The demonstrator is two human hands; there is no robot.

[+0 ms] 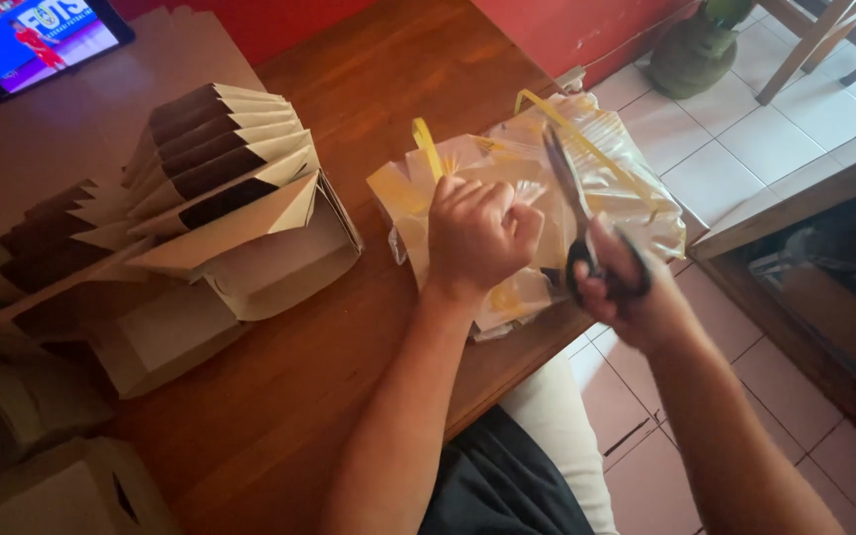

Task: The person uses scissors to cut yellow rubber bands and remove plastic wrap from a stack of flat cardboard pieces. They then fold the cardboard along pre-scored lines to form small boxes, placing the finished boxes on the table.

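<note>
While left hand [475, 233] fists plastic bags [606, 168], right hand [618, 287] grips scissors [572, 203]

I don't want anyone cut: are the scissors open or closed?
Closed, it seems: the scissors in the right hand show one narrow blade line pointing up over the plastic bags. Blur hides any small gap.

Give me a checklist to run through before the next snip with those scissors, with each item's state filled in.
1. Right hand grips the scissors by the black handles: ok.
2. Blades point away from the body: ok.
3. Left hand pins the stack of clear plastic bags: ok.
4. Left fingers clear of the blades: cannot tell, they sit close.
5. Bags fully on the wooden table: not ok, they overhang its edge.
6. Folded cardboard boxes lie apart from the cut: ok.
</note>
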